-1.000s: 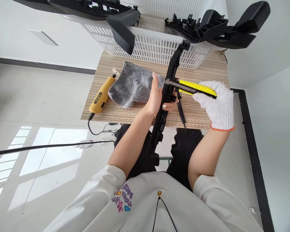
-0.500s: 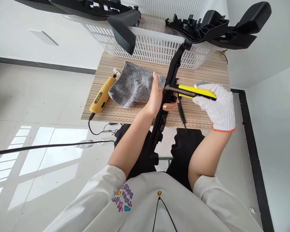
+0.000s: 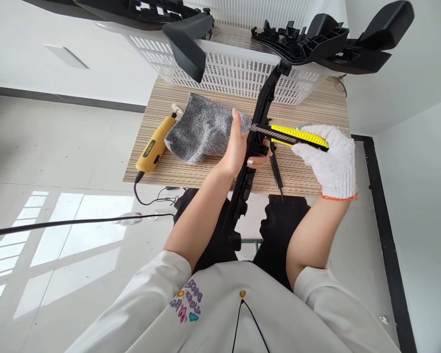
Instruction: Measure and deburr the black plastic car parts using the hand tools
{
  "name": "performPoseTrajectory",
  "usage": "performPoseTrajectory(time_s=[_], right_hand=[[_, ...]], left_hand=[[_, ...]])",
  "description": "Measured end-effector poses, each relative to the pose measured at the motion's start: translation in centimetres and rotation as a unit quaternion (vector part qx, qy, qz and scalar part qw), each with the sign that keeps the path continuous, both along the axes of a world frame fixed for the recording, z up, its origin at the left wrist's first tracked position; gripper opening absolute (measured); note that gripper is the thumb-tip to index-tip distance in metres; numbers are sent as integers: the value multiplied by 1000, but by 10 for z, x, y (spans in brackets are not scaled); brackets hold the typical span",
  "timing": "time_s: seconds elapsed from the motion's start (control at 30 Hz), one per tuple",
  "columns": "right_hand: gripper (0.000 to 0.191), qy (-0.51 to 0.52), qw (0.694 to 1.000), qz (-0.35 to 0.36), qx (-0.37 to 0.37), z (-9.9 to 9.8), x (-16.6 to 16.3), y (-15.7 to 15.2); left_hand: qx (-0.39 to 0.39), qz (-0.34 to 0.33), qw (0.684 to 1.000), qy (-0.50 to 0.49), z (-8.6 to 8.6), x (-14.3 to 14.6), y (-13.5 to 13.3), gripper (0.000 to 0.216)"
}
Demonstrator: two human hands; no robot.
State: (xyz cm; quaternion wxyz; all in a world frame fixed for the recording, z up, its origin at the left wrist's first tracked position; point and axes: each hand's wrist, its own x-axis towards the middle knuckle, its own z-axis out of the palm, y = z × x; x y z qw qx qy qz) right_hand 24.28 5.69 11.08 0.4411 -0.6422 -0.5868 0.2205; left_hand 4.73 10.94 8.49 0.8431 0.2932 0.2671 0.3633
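My bare left hand (image 3: pixel 238 147) is wrapped round the middle of a long black plastic trim part (image 3: pixel 263 105), which slants from the basket down over my lap. In a white knitted glove, my right hand (image 3: pixel 327 149) grips a yellow and black utility knife (image 3: pixel 297 136). Its blade is out, and the tip lies at the trim part just above my left fingers; whether it touches cannot be made out. Beneath, a thin black tool (image 3: pixel 276 169) lies on the table. A grey cloth (image 3: pixel 206 130) lies left of my left hand.
A yellow corded rotary tool (image 3: pixel 156 144) lies at the left of the striped wooden table (image 3: pixel 206 179). Behind stands a white slatted plastic basket (image 3: pixel 231 73) with several black plastic parts (image 3: pixel 305 46) reaching over its rim. A black cable (image 3: pixel 77 222) crosses at left.
My right hand and the knife have shifted slightly up and left, the blade now higher across the trim part. My left hand and the part stay put.
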Motion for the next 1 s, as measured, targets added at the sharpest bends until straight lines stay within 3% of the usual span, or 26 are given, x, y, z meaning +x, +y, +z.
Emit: performPoseTrajectory(time_s=[0.1, 0.5, 0.67, 0.8, 0.9, 1.0], right_hand=[[32, -11, 999, -28, 14, -2, 3, 0], [32, 12, 1000, -10, 10, -5, 8, 0], [32, 21, 999, 6, -31, -3, 7, 0], [35, 39, 999, -28, -9, -2, 7, -1], [36, 40, 998, -1, -44, -3, 8, 0], [35, 38, 997, -56, -20, -4, 12, 1]], left_hand=[[-20, 25, 999, 15, 1, 2, -1, 93], [-9, 28, 999, 30, 1, 2, -1, 92], [-10, 37, 998, 42, -1, 3, -1, 94], [-35, 63, 996, 47, -1, 3, -1, 86], [-48, 59, 996, 48, -2, 3, -1, 87], [-50, 71, 995, 50, -2, 3, 1, 78]])
